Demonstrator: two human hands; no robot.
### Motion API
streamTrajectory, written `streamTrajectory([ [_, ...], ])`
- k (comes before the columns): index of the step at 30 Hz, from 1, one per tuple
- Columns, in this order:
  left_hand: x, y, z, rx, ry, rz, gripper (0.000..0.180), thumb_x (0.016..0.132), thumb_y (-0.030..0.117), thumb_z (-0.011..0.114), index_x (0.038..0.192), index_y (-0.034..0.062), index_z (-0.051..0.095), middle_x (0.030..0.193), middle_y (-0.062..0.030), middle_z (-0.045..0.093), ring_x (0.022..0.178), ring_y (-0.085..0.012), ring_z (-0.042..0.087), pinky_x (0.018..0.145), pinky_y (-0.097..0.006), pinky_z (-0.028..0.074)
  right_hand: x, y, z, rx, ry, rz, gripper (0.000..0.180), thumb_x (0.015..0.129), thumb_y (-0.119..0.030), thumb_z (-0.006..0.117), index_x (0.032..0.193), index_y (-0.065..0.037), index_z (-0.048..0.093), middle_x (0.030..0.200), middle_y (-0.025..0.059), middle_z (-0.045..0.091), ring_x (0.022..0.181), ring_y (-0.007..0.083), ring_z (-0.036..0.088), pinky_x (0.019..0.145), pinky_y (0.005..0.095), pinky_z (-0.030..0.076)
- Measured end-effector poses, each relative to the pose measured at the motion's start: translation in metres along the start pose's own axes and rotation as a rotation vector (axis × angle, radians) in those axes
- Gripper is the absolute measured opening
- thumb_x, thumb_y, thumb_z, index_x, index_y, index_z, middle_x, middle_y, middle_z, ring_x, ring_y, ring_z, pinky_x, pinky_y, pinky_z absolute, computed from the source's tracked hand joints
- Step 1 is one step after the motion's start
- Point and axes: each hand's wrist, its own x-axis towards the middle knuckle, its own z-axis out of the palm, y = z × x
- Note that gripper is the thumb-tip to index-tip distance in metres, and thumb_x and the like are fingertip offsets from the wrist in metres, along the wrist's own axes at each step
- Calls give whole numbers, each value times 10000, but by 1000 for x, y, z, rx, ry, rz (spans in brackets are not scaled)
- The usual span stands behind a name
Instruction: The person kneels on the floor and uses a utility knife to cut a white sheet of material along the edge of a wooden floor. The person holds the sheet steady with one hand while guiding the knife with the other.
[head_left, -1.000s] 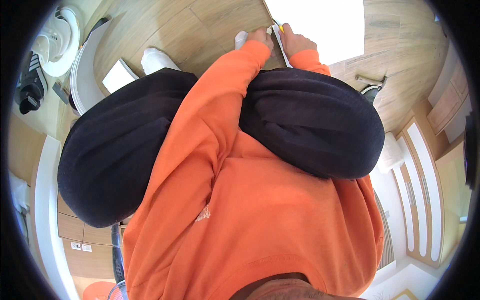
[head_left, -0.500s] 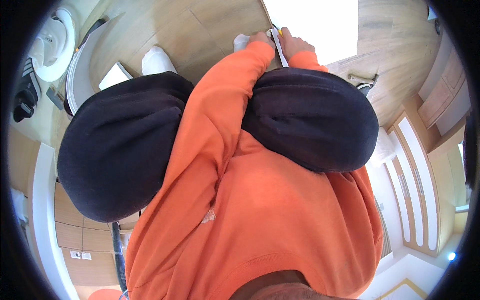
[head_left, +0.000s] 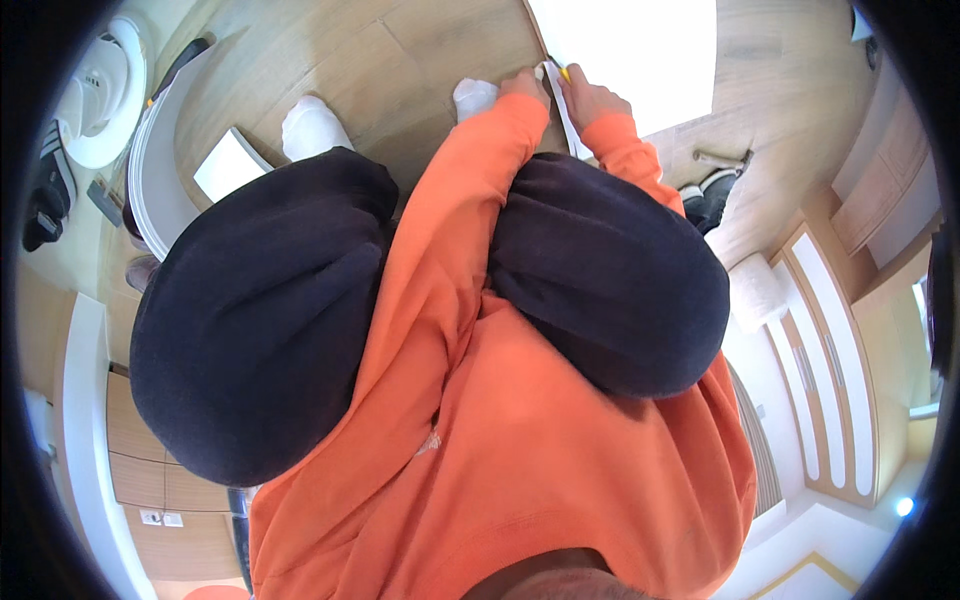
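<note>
A large white board (head_left: 630, 60) lies on the floor at the far end of my reach. A narrow white strip (head_left: 568, 118) runs along its left edge toward me. My right hand (head_left: 595, 97) is closed around a small yellow utility knife (head_left: 565, 74), its dark tip at the top of the strip. The fingers cover most of the knife. My left hand (head_left: 526, 86) is bent against the strip's left side, fingers closed at its edge; the fingertips are partly hidden. Both orange sleeves reach forward between and past my knees.
My dark-trousered knees (head_left: 265, 310) fill the middle, with a white sock (head_left: 315, 128) beyond. At left are a white panel piece (head_left: 232, 165), a curved stack of white sheets (head_left: 160, 150) and a white round basin (head_left: 110, 90). Dark shoes (head_left: 708, 197) lie at right.
My right hand and the knife have come slightly nearer along the strip. The left hand stays almost in place. Both knees have shifted nearer, showing more of the shoes at right.
</note>
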Motion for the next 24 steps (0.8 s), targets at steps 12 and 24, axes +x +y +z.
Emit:
streamTrajectory([
  [12,4,-13,11,-242,-105,-16,259,909,141,365,884,-35,554,562,-131,618,493,-245,634,537,-342,543,-1,-2,-4,-42,32,-34,265,937,-386,336,1016,-149,423,735,179,643,701,399,625,591,497,473],
  [24,5,-12,3,-238,-186,-19,284,920,142,346,846,-51,541,590,-152,622,486,-247,631,506,-339,537,1,-9,-8,-32,6,-24,275,941,-387,321,1021,-144,423,783,180,648,752,395,627,631,484,476],
])
